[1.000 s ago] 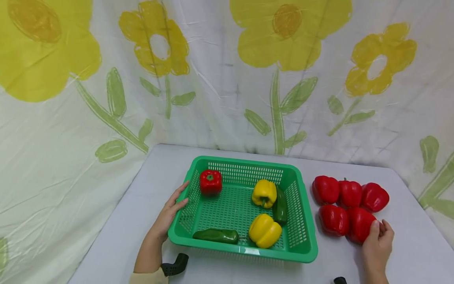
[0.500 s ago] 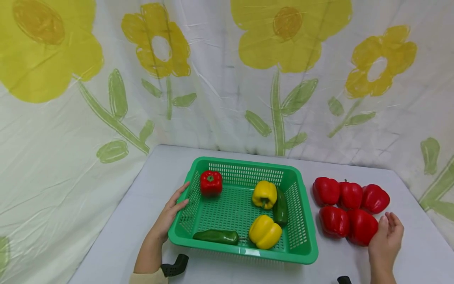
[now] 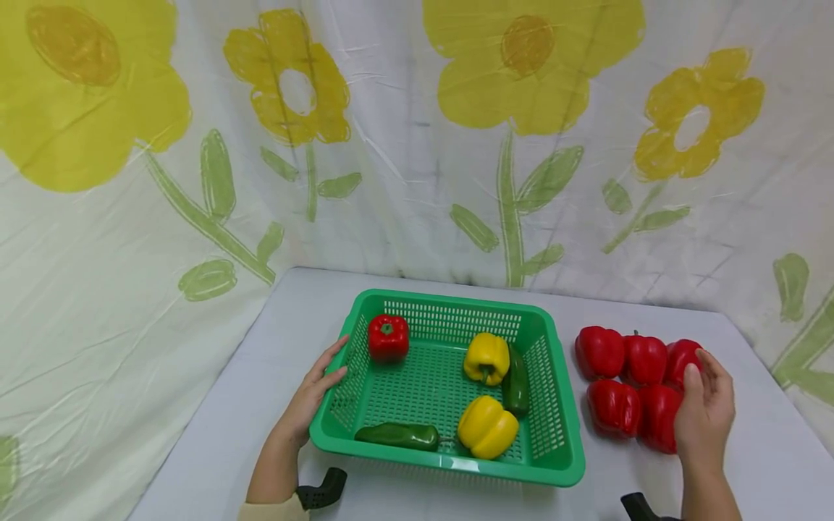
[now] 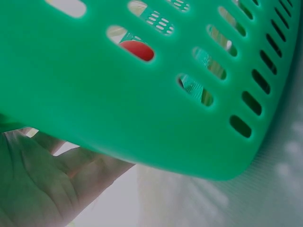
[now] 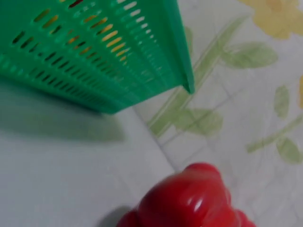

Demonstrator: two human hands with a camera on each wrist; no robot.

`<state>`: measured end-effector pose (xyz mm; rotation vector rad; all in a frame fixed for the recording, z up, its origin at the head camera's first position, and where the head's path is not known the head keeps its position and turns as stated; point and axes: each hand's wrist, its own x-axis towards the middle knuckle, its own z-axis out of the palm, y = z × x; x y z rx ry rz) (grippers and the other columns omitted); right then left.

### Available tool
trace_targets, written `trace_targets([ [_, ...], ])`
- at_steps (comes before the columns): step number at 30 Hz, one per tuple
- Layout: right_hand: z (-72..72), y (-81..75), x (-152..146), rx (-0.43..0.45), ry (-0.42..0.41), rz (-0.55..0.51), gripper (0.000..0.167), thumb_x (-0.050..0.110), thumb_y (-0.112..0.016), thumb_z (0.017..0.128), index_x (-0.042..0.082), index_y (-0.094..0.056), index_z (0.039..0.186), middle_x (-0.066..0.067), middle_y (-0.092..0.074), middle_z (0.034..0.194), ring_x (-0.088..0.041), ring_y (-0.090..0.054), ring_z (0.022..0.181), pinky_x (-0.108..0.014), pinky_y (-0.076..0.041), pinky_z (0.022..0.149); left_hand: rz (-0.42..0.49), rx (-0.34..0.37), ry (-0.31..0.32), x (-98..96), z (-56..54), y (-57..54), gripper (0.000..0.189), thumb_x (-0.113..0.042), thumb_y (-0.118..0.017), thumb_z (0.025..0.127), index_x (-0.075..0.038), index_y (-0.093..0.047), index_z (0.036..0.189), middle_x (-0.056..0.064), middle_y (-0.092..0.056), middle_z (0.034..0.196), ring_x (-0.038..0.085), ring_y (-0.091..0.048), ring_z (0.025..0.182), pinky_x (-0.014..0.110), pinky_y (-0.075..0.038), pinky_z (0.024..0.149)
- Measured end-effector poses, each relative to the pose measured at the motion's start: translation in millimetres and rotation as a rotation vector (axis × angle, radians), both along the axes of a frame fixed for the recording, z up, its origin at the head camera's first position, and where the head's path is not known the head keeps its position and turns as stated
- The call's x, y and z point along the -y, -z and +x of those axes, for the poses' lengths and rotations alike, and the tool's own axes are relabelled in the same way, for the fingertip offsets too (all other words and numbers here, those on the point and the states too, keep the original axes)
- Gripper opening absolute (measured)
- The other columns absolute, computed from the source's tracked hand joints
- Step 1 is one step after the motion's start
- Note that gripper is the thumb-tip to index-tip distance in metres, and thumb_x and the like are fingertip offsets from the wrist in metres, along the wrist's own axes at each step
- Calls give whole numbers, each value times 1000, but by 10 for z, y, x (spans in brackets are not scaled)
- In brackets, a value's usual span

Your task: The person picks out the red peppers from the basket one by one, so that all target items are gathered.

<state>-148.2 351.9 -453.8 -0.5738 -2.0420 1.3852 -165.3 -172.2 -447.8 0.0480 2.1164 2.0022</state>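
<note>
A green plastic basket (image 3: pixel 445 463) stands on the white table. My left hand (image 3: pixel 311 401) rests at its left side, fingertips lapping over the rim. In the left wrist view the left hand (image 4: pixel 42 184) shows beneath the rim, fingers mostly straight. Several red bell peppers lie in two rows right of the basket, including a front right one (image 3: pixel 658 418) and a back right one (image 3: pixel 680 358). My right hand (image 3: pixel 709 405) is at the right side of these two, fingers loosely extended and overlapping both; contact cannot be told. The right wrist view shows a red bell pepper (image 5: pixel 189 198) but no fingers.
In the basket are a red bell pepper (image 3: pixel 388 339), two yellow bell peppers, one at the back (image 3: pixel 486 358) and one at the front (image 3: pixel 487 427), and two green peppers, one front left (image 3: pixel 397 435) and one right (image 3: pixel 515 380). A flowered cloth (image 3: pixel 391 181) hangs behind the table.
My right hand moved off the front right red bell pepper to the right, then forward to the back right one. The left hand and the basket stay put.
</note>
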Motion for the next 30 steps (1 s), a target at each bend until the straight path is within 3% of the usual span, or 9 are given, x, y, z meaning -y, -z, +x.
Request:
trace_targets([
  [4,-72,-53,63,-47,-42,45,43,26,-45,97,26,-38,140,8,-39,144,-7,-34,133,-14,-35,102,8,3,2,-1,0,3,50,-25,-39,99,-31,-24,147,-2,-9,157,24,-9,143,53,-17,111],
  [6,-84,-153,159,-64,-60,50,42,26,-44,98,25,-39,140,7,-41,143,-8,-35,132,-12,-35,101,8,5,2,-4,-2,5,50,-25,-39,99,-31,-24,147,-2,-9,157,24,-10,143,52,-18,111],
  [11,-81,-552,514,-4,-73,-18,41,27,-42,98,26,-41,139,5,-39,145,-12,-33,134,-28,-34,108,7,12,1,-9,-2,6,51,-25,-39,99,-31,-24,147,-1,-9,157,25,-11,142,52,-19,110],
  [15,-154,-649,635,31,-117,-31,42,30,-46,97,30,-41,139,7,-38,145,-13,-32,135,-32,-38,106,5,12,-2,-11,0,0,50,-24,-39,99,-32,-24,147,-1,-9,157,25,-11,143,53,-19,110],
  [20,-270,-713,724,27,-200,23,44,30,-48,96,28,-41,139,7,-40,145,-14,-35,136,-27,-41,101,-2,10,-4,-18,-3,-5,50,-23,-39,99,-31,-24,147,-1,-8,157,26,-10,143,54,-17,111],
  [30,-539,-875,860,-5,-455,128,46,31,-40,99,20,-35,143,-1,-34,149,-24,-29,139,-18,-36,103,-3,9,-9,-13,0,-1,50,-24,-39,99,-31,-24,147,-1,-7,157,26,-8,144,54,-16,111],
])
